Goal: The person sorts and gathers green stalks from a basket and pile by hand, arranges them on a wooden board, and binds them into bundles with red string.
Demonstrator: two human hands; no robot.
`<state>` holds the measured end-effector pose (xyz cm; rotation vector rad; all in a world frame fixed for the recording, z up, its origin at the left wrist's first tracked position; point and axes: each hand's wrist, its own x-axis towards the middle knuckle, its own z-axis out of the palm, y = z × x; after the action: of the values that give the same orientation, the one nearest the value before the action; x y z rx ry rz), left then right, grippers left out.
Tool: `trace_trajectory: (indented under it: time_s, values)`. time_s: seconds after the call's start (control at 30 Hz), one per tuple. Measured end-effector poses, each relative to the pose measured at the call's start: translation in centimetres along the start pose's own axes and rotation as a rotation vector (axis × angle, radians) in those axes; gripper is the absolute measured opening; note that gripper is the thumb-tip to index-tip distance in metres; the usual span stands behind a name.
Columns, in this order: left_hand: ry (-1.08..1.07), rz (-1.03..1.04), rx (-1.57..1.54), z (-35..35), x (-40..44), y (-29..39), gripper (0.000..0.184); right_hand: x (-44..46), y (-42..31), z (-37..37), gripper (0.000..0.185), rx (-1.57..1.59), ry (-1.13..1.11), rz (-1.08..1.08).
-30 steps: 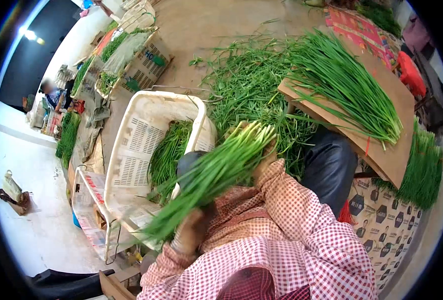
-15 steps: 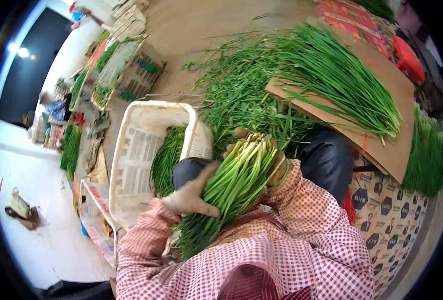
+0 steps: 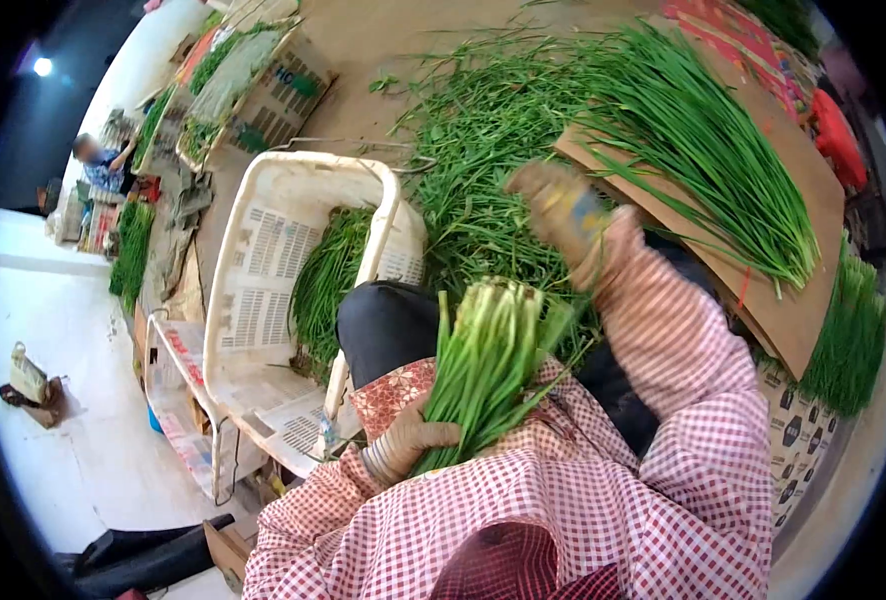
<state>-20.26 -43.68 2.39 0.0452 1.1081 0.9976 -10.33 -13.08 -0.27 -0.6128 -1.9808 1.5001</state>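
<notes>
My left hand (image 3: 408,440), in a pale work glove, is closed around a bunch of garlic chives (image 3: 493,350) in front of my chest. The bunch stands with its pale cut ends up, its leaves running down toward my wrist. My right hand (image 3: 563,215), also gloved, is raised apart from the bunch, above a heap of loose green leaves (image 3: 483,170). Motion blurs its fingers, so I cannot tell whether they hold anything. Right of it, a thick layer of long chives (image 3: 713,160) lies on a cardboard sheet (image 3: 813,310).
A white plastic basket (image 3: 388,215) with chives (image 3: 333,290) inside stands at my left knee. Further left are crates of greens (image 3: 283,95) and a seated person (image 3: 108,165). More chives (image 3: 848,340) stand beyond the cardboard, near a red bag (image 3: 838,140).
My right hand has let go of the bunch and moved up and right over the loose leaves. My left hand has shifted lower and keeps the bunch, now more upright.
</notes>
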Motion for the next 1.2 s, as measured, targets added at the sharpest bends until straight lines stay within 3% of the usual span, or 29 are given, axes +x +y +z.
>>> trace_trajectory:
  time_s: [0.1, 0.23, 0.33, 0.4, 0.5, 0.53, 0.63, 0.7, 0.8, 0.97, 1.03, 1.1, 1.2]
  values:
    - [0.045, 0.081, -0.081, -0.7, -0.9, -0.5, 0.069, 1.2, -2.7, -5.8, 0.036, 0.194, 0.206, 0.292]
    - [0.048, 0.187, -0.18, -1.0, -0.2, -0.9, 0.07, -1.5, -1.6, -6.4, 0.028, 0.55, 0.276, 0.17]
    - [0.05, 0.212, -0.179, -0.7, 0.2, -0.8, 0.071, -6.8, -4.4, -2.4, 0.027, 0.158, -0.115, 0.338]
    - [0.035, 0.226, -0.18, -0.7, 0.4, -0.9, 0.072, -8.4, -4.4, -1.1, 0.029, 0.1, -0.154, 0.421]
    - [0.0, 0.256, -0.183, -1.2, 0.6, -1.5, 0.073, -8.8, -1.7, 0.6, 0.036, 0.132, -0.184, 0.609]
    - [0.0, 0.264, -0.167, -1.3, 0.6, -1.6, 0.072, -9.1, -0.6, 1.5, 0.045, 0.428, -0.249, 0.601]
    - [0.01, 0.266, -0.17, -1.2, 0.2, -1.9, 0.07, -8.1, -0.6, 2.3, 0.047, 0.609, -0.466, 0.609]
    - [0.015, 0.27, -0.186, -1.1, 0.2, -2.0, 0.07, -7.7, -2.2, 1.9, 0.047, 0.409, -0.583, 0.61]
    - [0.05, 0.288, -0.188, -1.2, -0.1, -2.3, 0.069, -7.4, -0.7, 1.8, 0.045, 0.414, -0.646, 0.74]
    - [0.094, 0.328, -0.213, -0.3, -0.2, -2.0, 0.066, -5.7, -2.6, 0.5, 0.039, 0.161, -0.779, 0.714]
    - [0.106, 0.316, -0.188, -0.8, -0.1, -2.1, 0.065, -4.2, 2.9, -0.8, 0.03, 0.024, -0.734, 0.599]
    - [0.121, 0.307, -0.172, -0.7, -0.1, -2.4, 0.063, -4.1, 3.4, -2.8, 0.024, -0.253, -0.478, 0.427]
    - [0.185, 0.34, -0.21, -0.1, 0.3, -2.2, 0.061, -3.8, 0.4, -5.0, 0.022, -0.252, -0.132, 0.414]
